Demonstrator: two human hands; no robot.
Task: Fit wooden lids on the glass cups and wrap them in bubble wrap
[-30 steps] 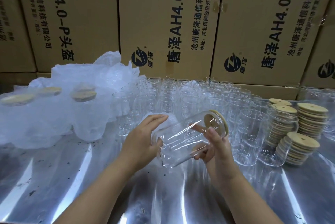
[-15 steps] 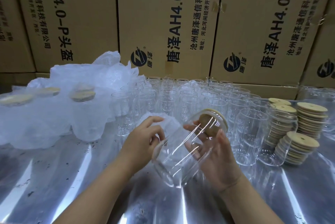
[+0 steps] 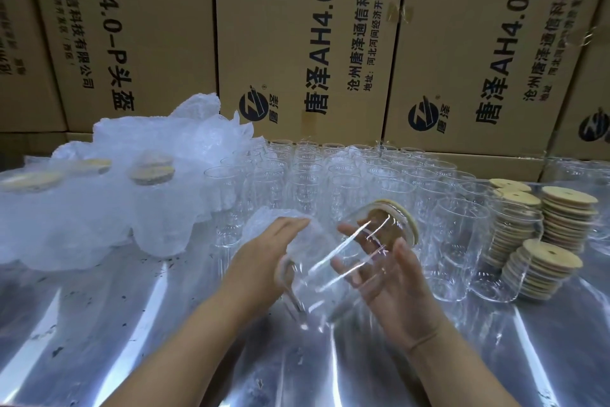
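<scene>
A clear glass cup (image 3: pixel 330 274) with a wooden lid (image 3: pixel 407 220) fitted on its mouth is held tilted above the metal table, lid end up and to the right, base toward me. My right hand (image 3: pixel 399 288) holds it from below and behind; its fingers show through the glass and its thumb lies on the near side. My left hand (image 3: pixel 260 258) lies against the base end of the cup with fairly straight fingers. A loose piece of bubble wrap (image 3: pixel 264 220) lies just behind my left hand.
Several bubble-wrapped lidded cups (image 3: pixel 155 195) sit at the left. Rows of empty glass cups (image 3: pixel 330 175) fill the middle back. Stacks of wooden lids (image 3: pixel 567 212) stand at the right. Cardboard boxes (image 3: pixel 297 43) wall off the back. The shiny table (image 3: pixel 148 324) stretches toward me.
The cup has swung so its base comes down toward me while the lid end stays up. My left hand's fingers have straightened along the base end. My right hand slid further under the cup.
</scene>
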